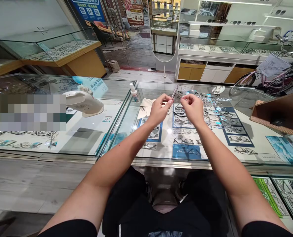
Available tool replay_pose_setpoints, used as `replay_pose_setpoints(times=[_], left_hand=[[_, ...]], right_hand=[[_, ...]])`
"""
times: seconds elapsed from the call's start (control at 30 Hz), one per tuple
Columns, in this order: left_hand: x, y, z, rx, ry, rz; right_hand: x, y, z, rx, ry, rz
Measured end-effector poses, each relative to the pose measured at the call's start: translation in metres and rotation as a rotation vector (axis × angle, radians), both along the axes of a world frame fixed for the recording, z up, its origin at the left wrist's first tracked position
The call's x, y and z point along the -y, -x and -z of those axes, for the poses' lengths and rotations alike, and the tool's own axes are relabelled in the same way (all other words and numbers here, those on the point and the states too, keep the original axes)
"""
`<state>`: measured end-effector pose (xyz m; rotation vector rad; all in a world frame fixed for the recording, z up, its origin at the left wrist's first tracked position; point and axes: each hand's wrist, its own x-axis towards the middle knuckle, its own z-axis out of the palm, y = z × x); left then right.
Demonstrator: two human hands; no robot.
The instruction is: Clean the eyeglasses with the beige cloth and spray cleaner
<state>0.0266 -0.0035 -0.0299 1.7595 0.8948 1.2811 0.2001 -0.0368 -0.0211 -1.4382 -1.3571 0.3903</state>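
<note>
My left hand (161,108) is raised over the glass counter, thumb and fingers pinched on a pair of eyeglasses (175,92). One rim of these glasses shows almost edge-on above the fingertips. Close beside it, my right hand (193,108) is closed in a pinch; what lies between its fingertips is too small to make out. Just left of the hands, a cream cleaning cloth (142,110) rests on the glass, with a white spray bottle (135,93) standing behind it.
Under the glass counter top (121,131) lie rows of eyeglasses (183,141). A white device (84,102) stands at left on the counter. A brown wooden-framed object (277,112) stands at right. Beyond are a bicycle (272,75) and an oval mirror (164,33).
</note>
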Motion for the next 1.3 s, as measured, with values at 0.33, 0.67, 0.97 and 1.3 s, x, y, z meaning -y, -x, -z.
replay_pose_setpoints(times=[0.33, 0.67, 0.97, 1.3], left_hand=[[-0.018, 0.005, 0.005, 0.318, 0.277, 0.031], [-0.021, 0.008, 0.0, 0.375, 0.182, -0.117], [-0.011, 0.002, 0.003, 0.28, 0.131, 0.016], [-0.009, 0.004, -0.001, 0.319, 0.342, 0.26]], right_hand=[[-0.007, -0.009, -0.003, -0.285, 0.109, -0.004], [-0.013, -0.015, 0.004, -0.361, 0.131, 0.096], [0.009, 0.01, -0.008, 0.208, -0.154, -0.243], [0.007, 0.016, 0.0, 0.036, -0.108, -0.339]])
